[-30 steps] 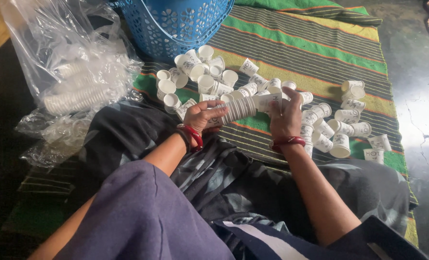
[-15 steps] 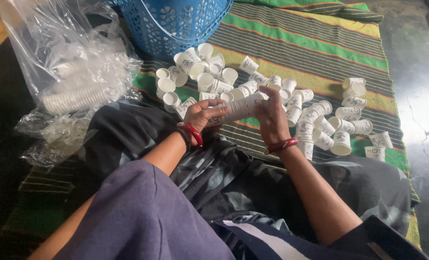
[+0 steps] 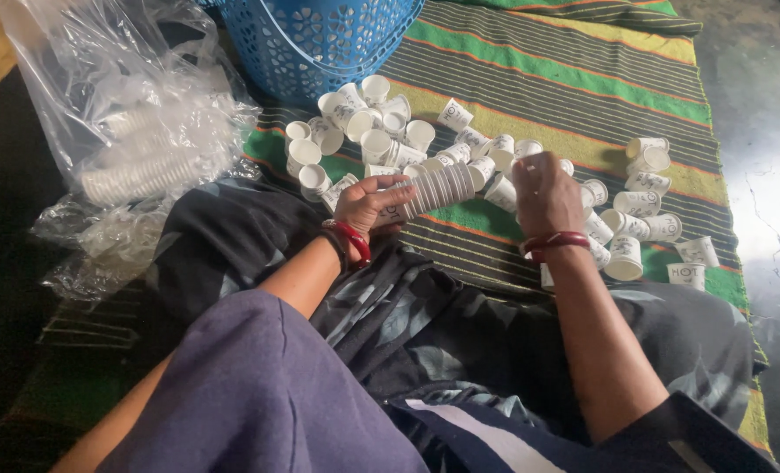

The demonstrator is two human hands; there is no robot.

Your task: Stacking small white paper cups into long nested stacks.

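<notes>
Left hand [image 3: 368,203] clamps the stack of paper cups [image 3: 429,191]; right hand [image 3: 543,188], closed on a loose cup [image 3: 528,149], should seat it squarely mouth-first.

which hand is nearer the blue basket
Left. The left hand, gripping the stack of paper cups, lies below the blue basket; the right hand is lower right of it, farther off among loose cups.

White paper cups [image 3: 368,123] with dark print are scattered on a mat [image 3: 583,79] striped in green, yellow and black. A blue perforated basket [image 3: 320,35] and a clear plastic bag [image 3: 127,114] are seen; red bangles [image 3: 555,242] are worn.
</notes>
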